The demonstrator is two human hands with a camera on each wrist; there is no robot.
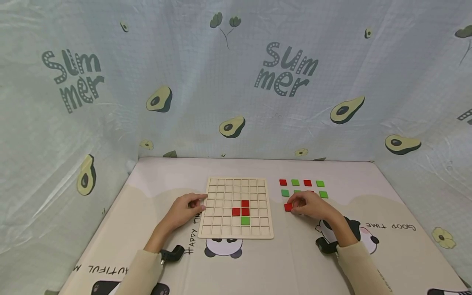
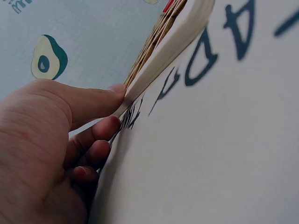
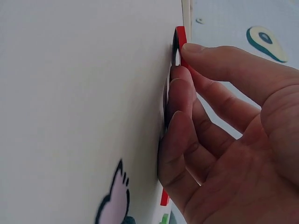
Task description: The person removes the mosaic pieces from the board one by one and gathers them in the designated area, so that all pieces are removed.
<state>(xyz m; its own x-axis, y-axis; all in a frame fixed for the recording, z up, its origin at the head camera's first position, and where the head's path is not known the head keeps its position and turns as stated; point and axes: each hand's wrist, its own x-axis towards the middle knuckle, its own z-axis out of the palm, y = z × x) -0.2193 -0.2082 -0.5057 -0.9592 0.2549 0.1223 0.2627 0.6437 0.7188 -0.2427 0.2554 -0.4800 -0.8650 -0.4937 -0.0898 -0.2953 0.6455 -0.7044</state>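
A wooden grid board lies flat on the table. Three red tiles and one green tile occupy squares right of its middle and toward its near side. At the board's left edge, my left hand touches the rim with thumb and index finger spread apart; the other fingers curl beneath. To the right of the board, my right hand pinches a red square tile between thumb and fingertips. In the right wrist view this tile looks tipped up, with a gap under it.
Beyond my right hand, red tiles and green tiles stand in two rows, partly hidden by the hand. The cloth-covered table has panda prints and lettering. Avocado-patterned sheets hang behind and at both sides.
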